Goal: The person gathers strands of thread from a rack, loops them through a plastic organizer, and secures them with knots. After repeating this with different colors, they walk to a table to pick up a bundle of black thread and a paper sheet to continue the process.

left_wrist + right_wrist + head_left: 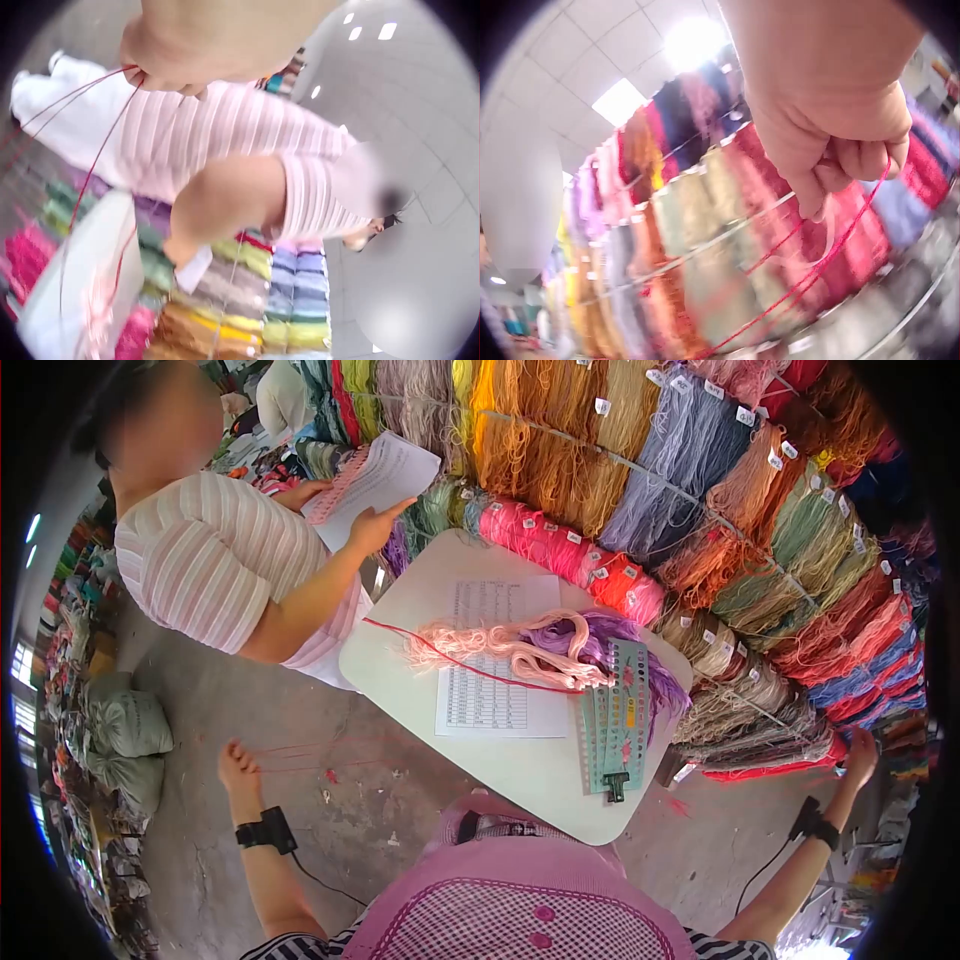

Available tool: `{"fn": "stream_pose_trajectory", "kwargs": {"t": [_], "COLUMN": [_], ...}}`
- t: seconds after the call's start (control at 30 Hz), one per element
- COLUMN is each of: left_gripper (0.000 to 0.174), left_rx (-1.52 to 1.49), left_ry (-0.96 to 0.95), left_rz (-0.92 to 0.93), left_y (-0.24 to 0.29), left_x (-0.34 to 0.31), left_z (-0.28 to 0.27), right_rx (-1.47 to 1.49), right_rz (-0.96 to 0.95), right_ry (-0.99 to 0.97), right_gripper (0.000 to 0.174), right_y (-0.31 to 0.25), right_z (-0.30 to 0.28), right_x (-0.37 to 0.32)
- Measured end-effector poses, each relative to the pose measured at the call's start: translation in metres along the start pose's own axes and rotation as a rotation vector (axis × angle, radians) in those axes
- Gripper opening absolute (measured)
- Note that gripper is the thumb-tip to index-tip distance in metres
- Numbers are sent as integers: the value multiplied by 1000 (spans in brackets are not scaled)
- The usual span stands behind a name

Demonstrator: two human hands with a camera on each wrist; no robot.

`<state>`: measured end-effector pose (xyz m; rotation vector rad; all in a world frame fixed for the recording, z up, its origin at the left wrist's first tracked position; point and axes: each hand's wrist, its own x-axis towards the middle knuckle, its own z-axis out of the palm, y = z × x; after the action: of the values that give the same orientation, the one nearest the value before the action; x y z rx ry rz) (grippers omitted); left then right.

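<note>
Out at the left, my left hand [240,768] grips thin red threads [290,753]; in the left wrist view, these red strands [96,166] run from its curled fingers down past the white table. My right hand [860,760] is raised far to the right, beside the hanging yarn. Seen from the right wrist, that hand [832,120] pinches red thread [814,274], which trails down to the lower left. Both arms are spread wide. On the table [400,665] between them lie a pale pink skein [480,645], a purple skein [665,680] and a red cord [430,643].
Green punched cards [600,735] with a black clip [615,788] lie on the table beside printed sheets [500,710]. A person [200,550] in a striped top stands at the left holding papers [390,480]. Racks of coloured yarn [545,450] line the far and right sides; sacks [130,725] stand left.
</note>
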<state>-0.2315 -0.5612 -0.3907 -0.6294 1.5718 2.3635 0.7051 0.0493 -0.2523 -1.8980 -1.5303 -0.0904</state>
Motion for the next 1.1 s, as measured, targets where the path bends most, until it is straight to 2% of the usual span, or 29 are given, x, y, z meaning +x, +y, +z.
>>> {"fn": "stream_pose_trajectory", "kwargs": {"t": [0.03, 0.07, 0.1, 0.13, 0.17, 0.2, 0.23, 0.27, 0.3, 0.33, 0.37, 0.4, 0.43, 0.47, 0.53, 0.57, 0.6, 0.63, 0.67, 0.7, 0.73, 0.77, 0.8, 0.87, 0.9, 0.93, 0.97, 1.0, 1.1], "left_gripper": [15, 15, 16, 18, 18, 18, 18, 18, 18, 17, 16, 12, 10, 7, 15, 14, 17, 17, 21, 26, 26, 17, 15, 16, 19, 19, 23, 29, 32], "left_rx": [58, 67, 307, 552, 577, 742, 897, 871, 829, 810, 785, 707, 765, 845, 753, 716, 673, 675, 636, 597, 599, 594, 592, 622, 648, 649, 604, 560, 632], "left_ry": [103, 107, 165, 210, 191, -4, -204, -371, -533, -688, -835, -864, -1069, -1213, -1361, -1298, -1225, -1220, -1169, -1116, -1112, -1112, -1112, -1140, -1174, -1173, -1183, -1192, -1206], "left_rz": [103, 101, 322, 535, 511, 475, 432, 313, 199, 81, -38, -182, -185, -135, -248, -454, -657, -663, -713, -762, -765, -738, -710, -683, -654, -654, -580, -506, -493], "left_y": [10, 13, 16, 13, 5, -7, -24, -45, -66, -85, -105, -128, -147, -167, -206, -219, -230, -245, -262, -275, -279, -282, -284, -283, -283, -284, -285, -286, -287], "left_x": [4, -5, -13, -24, -41, -66, -91, -117, -143, -173, -203, -228, -246, -262, -298, -309, -317, -318, -317, -315, -317, -318, -319, -318, -317, -320, -324, -326, -326], "left_z": [-8, -5, 0, 12, 30, 55, 80, 102, 129, 161, 188, 209, 227, 244, 272, 282, 289, 292, 294, 292, 292, 291, 289, 287, 286, 286, 286, 286, 285], "right_rx": [-6, 10, 22, 121, 202, 323, -266, -416, 356, 126, 194, 303, 684, 644, 807, 806, 854, 899, 896, 810, 725, 712, 712, 684, 685, 720, 754, 753, 821], "right_rz": [3, 5, 6, -109, -44, -65, -598, -654, -324, -141, -473, -515, -411, -562, -190, -186, -120, -50, -44, -121, -198, -238, -235, -398, -397, -303, -209, -210, -249], "right_ry": [-6, 78, 164, 175, 251, 290, 169, -18, -60, -172, -178, -190, -332, -414, -818, -823, -950, -1075, -1081, -983, -883, -827, -832, -700, -703, -763, -823, -823, -806], "right_gripper": [27, 30, 33, 35, 30, 22, 26, 24, 23, 20, 16, 18, 13, 12, 14, 14, 14, 14, 14, 12, 12, 14, 14, 13, 13, 12, 12, 12, 9], "right_y": [12, 22, 34, 42, 37, -36, -40, -50, -141, -250, -245, -267, -282, -296, -315, -320, -323, -323, -323, -321, -320, -319, -316, -317, -317, -319, -320, -319, -313], "right_z": [-7, -12, -17, -16, -6, 0, 12, 40, 62, 42, 75, 97, 122, 134, 147, 156, 164, 172, 179, 186, 193, 198, 201, 198, 195, 189, 185, 183, 180], "right_x": [9, 17, 25, 36, 34, -7, -14, -18, -83, -150, -169, -202, -231, -249, -282, -289, -294, -299, -304, -310, -314, -318, -320, -322, -322, -320, -320, -321, -324]}}
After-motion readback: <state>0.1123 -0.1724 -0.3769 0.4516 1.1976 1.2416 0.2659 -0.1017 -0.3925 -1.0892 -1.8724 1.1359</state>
